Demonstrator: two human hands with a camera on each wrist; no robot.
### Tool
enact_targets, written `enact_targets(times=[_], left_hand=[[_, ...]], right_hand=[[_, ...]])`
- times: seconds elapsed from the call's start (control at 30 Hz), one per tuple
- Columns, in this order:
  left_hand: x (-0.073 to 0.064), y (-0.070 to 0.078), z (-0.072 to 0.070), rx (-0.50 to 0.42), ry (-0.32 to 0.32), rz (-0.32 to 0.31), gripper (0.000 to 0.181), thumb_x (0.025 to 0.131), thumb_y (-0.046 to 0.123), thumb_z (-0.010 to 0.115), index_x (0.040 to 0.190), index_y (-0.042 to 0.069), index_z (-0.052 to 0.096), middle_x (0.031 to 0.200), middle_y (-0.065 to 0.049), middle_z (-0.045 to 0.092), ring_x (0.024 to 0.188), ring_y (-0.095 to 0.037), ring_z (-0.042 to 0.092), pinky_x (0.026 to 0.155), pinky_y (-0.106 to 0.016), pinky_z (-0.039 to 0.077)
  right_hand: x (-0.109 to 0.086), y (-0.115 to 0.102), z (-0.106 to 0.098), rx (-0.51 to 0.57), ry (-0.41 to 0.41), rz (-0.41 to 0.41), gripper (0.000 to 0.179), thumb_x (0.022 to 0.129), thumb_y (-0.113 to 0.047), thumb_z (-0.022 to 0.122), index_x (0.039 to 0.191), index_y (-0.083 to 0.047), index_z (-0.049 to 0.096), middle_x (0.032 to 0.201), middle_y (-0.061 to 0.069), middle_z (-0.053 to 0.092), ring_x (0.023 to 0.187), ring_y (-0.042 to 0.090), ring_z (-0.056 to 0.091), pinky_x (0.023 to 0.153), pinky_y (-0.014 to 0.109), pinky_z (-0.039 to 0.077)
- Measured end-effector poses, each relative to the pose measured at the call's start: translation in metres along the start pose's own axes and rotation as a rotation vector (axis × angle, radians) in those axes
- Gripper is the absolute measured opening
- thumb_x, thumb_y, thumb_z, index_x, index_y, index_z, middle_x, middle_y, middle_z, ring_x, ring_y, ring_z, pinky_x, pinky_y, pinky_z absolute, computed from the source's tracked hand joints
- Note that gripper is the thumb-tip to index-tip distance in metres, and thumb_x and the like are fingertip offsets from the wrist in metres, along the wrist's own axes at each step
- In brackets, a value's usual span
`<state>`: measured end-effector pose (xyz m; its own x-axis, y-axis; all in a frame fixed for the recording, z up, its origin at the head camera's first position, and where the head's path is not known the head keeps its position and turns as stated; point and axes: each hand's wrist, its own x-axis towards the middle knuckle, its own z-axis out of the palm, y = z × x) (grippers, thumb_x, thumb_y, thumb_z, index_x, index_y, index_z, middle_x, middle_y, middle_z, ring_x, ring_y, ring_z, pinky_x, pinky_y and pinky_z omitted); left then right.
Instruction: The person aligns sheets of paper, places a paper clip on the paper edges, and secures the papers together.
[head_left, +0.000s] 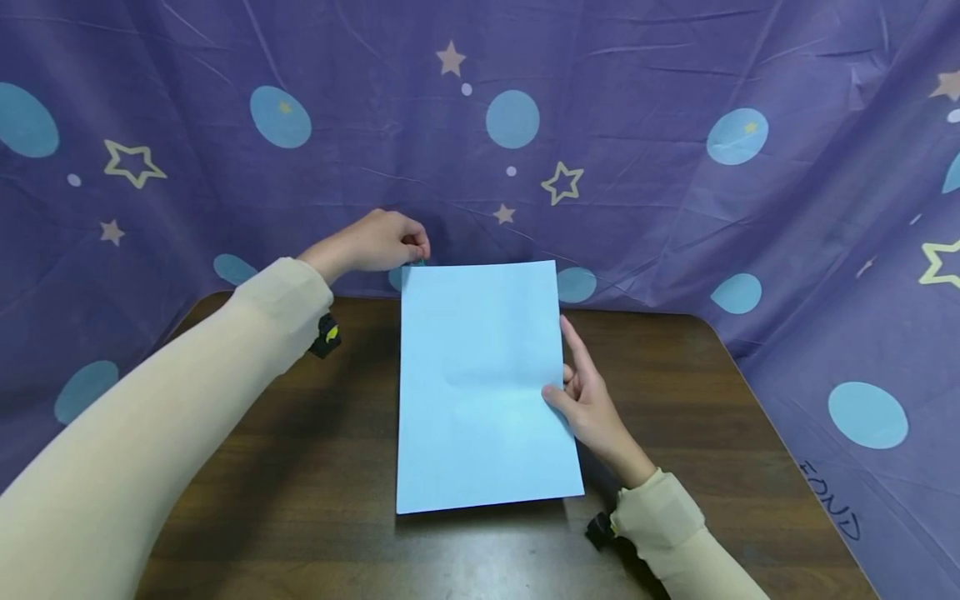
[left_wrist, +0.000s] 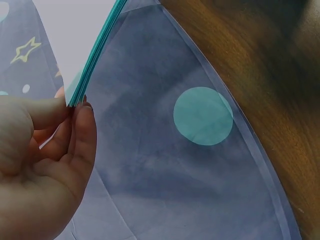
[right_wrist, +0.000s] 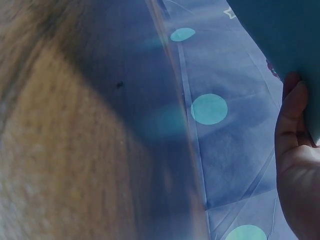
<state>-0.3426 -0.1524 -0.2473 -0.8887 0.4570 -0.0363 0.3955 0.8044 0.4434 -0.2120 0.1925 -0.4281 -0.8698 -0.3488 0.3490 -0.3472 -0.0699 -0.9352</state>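
Note:
A light blue stack of paper [head_left: 480, 383] is held up over the table in the head view, its broad face toward me. My left hand [head_left: 386, 242] pinches the top left corner between thumb and fingertips. Several thin teal sheet edges [left_wrist: 98, 55] fan slightly above that pinch in the left wrist view. Along the right edge, my right hand [head_left: 596, 408] grips the stack, thumb on the front face and index finger stretched up beside the edge. Its other fingers are partly hidden behind the paper. In the right wrist view, the stack's dark teal side [right_wrist: 285, 40] stands against the fingers.
Beneath the paper lies a dark brown wooden table [head_left: 675, 400] with rounded far corners. A purple curtain [head_left: 630, 225] with blue dots and stars hangs right behind the far edge and around both sides. Each wrist carries a small black device [head_left: 326, 336].

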Motion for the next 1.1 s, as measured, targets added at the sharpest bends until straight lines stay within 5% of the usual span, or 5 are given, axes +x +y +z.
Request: enact_targets(times=[0.3,0.63,1.1], left_hand=[[-0.0029,-0.0009,0.0001,-0.032,-0.036,-0.026,0.025,0.112,0.015,0.048,0.113,0.008,0.072,0.105,-0.011,0.069,0.091,-0.026,0.057,0.082,-0.04,0.046],[-0.0018,-0.0005,-0.0014,-0.037,-0.056,-0.022,0.026,0.113,0.015,0.047,0.116,0.005,0.071,0.099,-0.011,0.066,0.092,-0.03,0.058,0.083,-0.04,0.046],[-0.0023,0.0017,-0.0041,-0.031,-0.061,-0.013,0.024,0.113,0.014,0.048,0.114,0.007,0.071,0.101,-0.011,0.067,0.091,-0.026,0.057,0.081,-0.04,0.047]], right_hand=[[-0.0002,0.0012,0.0,-0.005,0.002,0.008,0.096,0.099,0.015,0.054,0.173,-0.026,0.008,0.119,0.031,0.071,0.057,0.009,0.056,0.06,0.025,0.057],[0.0,0.0023,0.0,-0.028,0.008,0.004,0.097,0.099,0.015,0.055,0.172,-0.029,0.009,0.11,0.027,0.073,0.048,0.007,0.039,0.051,0.022,0.045],[-0.0006,0.0002,0.0,-0.028,0.01,0.029,0.097,0.099,0.016,0.053,0.172,-0.03,0.009,0.122,0.033,0.069,0.052,0.008,0.046,0.057,0.023,0.052]])
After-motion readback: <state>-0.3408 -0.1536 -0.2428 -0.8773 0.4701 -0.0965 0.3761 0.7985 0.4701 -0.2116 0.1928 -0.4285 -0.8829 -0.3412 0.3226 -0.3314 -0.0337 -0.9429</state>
